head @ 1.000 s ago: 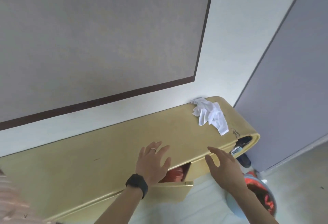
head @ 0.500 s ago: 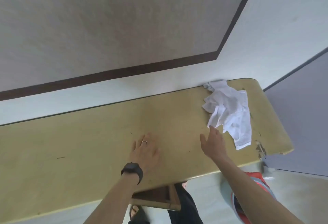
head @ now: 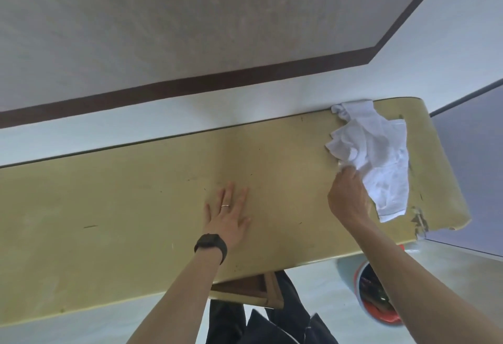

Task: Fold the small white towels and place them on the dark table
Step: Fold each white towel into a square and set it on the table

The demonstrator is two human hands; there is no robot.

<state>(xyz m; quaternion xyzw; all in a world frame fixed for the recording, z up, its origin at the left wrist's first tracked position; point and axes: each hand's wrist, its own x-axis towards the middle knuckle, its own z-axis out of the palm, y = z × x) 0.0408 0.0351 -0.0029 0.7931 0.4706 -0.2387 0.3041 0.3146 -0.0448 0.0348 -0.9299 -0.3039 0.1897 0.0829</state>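
A crumpled white towel point(head: 377, 153) lies at the right end of a long yellow wooden table point(head: 136, 194) that stands against the wall. My right hand point(head: 347, 196) has its fingers curled onto the towel's near left edge and grips the cloth there. My left hand point(head: 230, 214), with a ring and a black watch on the wrist, lies flat with spread fingers on the bare tabletop near the middle. No dark table is in view.
The table's right front corner point(head: 419, 221) is chipped. An open drawer point(head: 250, 289) sticks out under the front edge. A red and blue bin point(head: 373, 297) stands on the floor at the right. A grey partition point(head: 473, 166) closes off the right side.
My right hand has reached farther right and taken hold of the towel's edge. My left hand has settled flat on the tabletop. The view has tilted down over the table.
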